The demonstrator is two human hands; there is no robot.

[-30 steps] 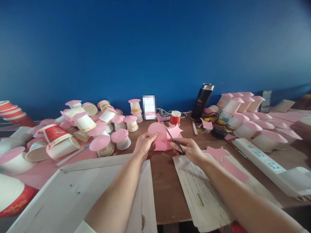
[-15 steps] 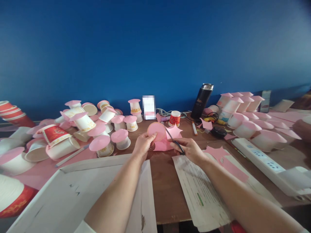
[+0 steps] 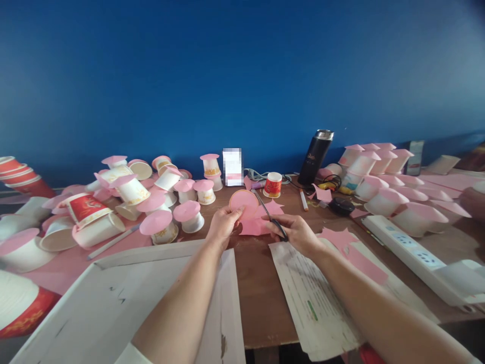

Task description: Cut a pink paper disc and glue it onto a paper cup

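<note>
Left hand (image 3: 223, 225) pinches pink paper (image 3: 252, 215); right hand (image 3: 293, 233) grips scissors (image 3: 270, 215). Best to turn the paper, cutting slowly.

The brown desk (image 3: 257, 298) carried pink-capped paper cups (image 3: 159, 225), white cardboard sheets (image 3: 125, 303), printed papers (image 3: 306, 298), a power strip (image 3: 401, 240), a black flask (image 3: 315, 156) and pink scraps (image 3: 352, 250).

Matt pink paper (image 3: 261, 218), brown wooden table (image 3: 261, 293)

Deep blue wall (image 3: 242, 76) fills upper half, 9 through 3 o'clock — lighter toward 2 o'clock. Brown wooden tabletop (image 3: 257, 288) below — bare strip running toward 6 o'clock. Soft, even light.
</note>
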